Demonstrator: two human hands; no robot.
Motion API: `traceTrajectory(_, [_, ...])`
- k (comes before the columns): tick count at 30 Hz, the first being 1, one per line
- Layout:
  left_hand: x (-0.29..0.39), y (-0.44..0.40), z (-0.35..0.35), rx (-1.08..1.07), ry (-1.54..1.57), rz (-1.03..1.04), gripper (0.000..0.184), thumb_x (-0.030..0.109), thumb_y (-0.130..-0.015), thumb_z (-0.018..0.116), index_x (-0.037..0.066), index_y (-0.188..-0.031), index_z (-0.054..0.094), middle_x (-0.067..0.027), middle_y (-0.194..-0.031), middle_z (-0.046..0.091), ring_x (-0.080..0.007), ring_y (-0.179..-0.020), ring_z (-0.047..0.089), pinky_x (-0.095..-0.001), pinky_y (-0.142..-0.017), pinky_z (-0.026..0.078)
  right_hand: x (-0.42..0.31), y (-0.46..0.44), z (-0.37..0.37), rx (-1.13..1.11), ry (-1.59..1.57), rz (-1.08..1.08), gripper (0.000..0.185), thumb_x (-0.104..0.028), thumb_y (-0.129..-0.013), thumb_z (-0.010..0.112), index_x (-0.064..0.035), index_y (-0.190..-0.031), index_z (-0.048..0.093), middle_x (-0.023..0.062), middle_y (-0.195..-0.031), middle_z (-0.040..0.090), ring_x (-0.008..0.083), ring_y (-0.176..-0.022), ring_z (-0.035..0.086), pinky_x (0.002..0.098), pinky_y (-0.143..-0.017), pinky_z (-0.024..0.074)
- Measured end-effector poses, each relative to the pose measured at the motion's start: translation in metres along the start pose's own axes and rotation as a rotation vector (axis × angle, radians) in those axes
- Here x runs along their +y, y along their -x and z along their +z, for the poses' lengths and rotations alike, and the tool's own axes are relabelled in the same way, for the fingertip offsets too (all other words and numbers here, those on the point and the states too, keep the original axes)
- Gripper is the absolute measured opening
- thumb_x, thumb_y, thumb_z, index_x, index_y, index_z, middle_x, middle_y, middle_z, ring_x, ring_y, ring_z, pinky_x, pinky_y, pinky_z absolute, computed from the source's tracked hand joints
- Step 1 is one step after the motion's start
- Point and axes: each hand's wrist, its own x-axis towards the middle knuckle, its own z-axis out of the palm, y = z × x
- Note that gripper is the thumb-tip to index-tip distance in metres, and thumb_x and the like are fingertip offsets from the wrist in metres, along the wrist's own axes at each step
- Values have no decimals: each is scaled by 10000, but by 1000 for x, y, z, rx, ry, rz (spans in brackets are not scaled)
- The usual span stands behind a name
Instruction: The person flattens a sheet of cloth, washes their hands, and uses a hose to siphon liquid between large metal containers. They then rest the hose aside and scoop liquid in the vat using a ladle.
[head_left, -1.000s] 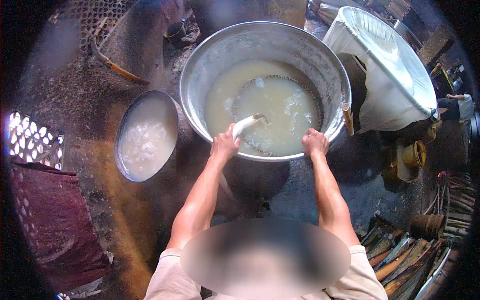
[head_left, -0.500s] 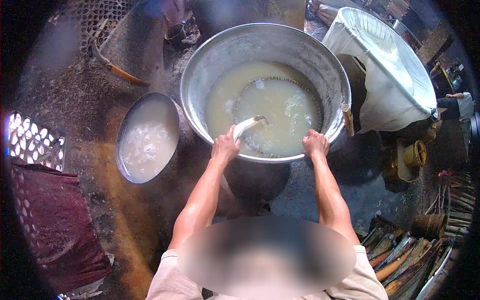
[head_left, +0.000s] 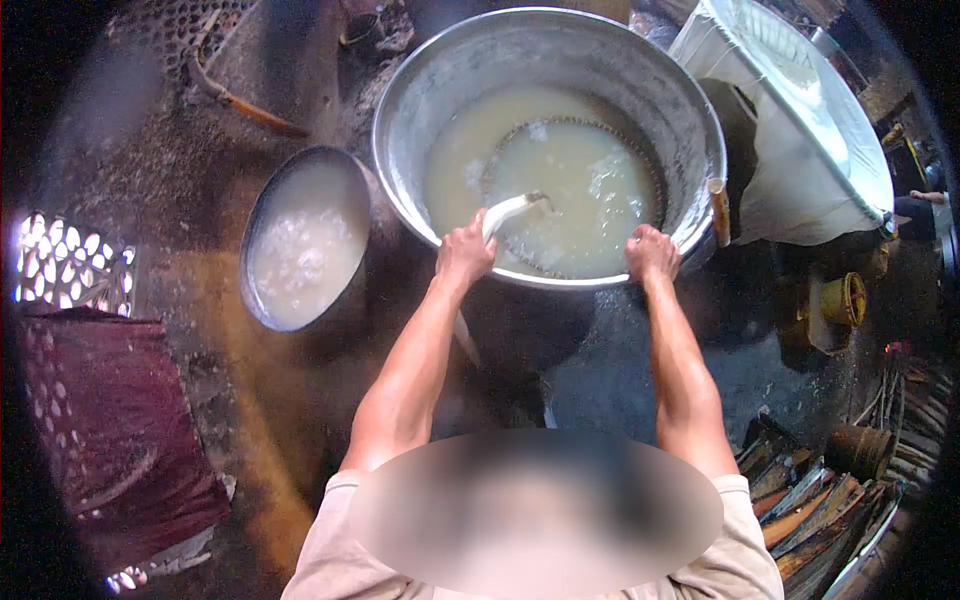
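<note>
A large metal pot (head_left: 690, 120) holds cloudy, pale liquid (head_left: 560, 225). Under its surface shows a round ring with a woven-looking edge (head_left: 655, 165). At the near-left rim, my left hand (head_left: 466, 250) is closed around a white hose (head_left: 512, 210). The hose bends over into the pot with its dark end at the liquid; a pale length hangs below the rim outside. My right hand (head_left: 653, 253) is closed at the near-right rim, knuckles up, its fingertips hidden.
A tilted-looking basin (head_left: 250, 285) of foamy liquid stands left of the pot. At right is a cloth-lined vat (head_left: 800, 200). A wooden stick (head_left: 719, 210) rests at the pot's right edge. Firewood (head_left: 815, 520) lies lower right, near a yellow bucket (head_left: 845, 298). A person's arm (head_left: 930, 197) shows far right.
The whole scene has shifted up and slightly right in the picture as the head moved. Both hands keep their places at the pot's rim, the left still around the hose.
</note>
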Motion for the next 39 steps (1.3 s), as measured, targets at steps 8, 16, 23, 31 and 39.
traceTrajectory(8, [-2, -3, 0, -50, -30, -35, 569, 303, -858, 597, 131, -1375, 430, -270, -984, 655, -440, -934, 639, -509, -854, 511, 6, -5, 10, -19, 10, 14, 241, -252, -759, 543, -156, -901, 712, 158, -900, 698, 346, -861, 671, 452, -796, 515])
traceTrajectory(16, [-1, -1, 0, -37, -13, -55, 560, 310, -852, 600, 144, -1364, 448, -259, -1006, 656, -430, -941, 641, -500, -848, 517, 5, -6, 9, -49, 39, 10, 253, -246, -767, 518, -169, -906, 715, 161, -919, 695, 348, -872, 665, 446, -810, 500])
traceTrajectory(23, [4, 4, -7, -36, -11, -36, 500, 275, -864, 591, 124, -1318, 447, -258, -982, 659, -435, -933, 640, -509, -837, 520, 8, -9, 13, -46, 53, 6, 258, -254, -762, 524, -161, -909, 714, 168, -917, 696, 353, -873, 666, 453, -809, 506])
traceTrajectory(31, [6, 4, -11, -37, 10, -44, 451, 272, -867, 593, 133, -1278, 468, -258, -974, 660, -433, -925, 643, -507, -831, 523, 7, -9, 15, -33, 70, -9, 245, -256, -772, 522, -176, -898, 717, 165, -915, 697, 354, -879, 666, 451, -802, 513])
traceTrajectory(39, [3, 2, -5, -24, 5, -25, 567, 290, -850, 608, 116, -1361, 432, -255, -983, 662, -427, -919, 647, -494, -845, 522, 9, -9, 15, -20, 53, 10, 237, -253, -763, 532, -178, -892, 717, 170, -912, 695, 353, -875, 669, 447, -792, 520])
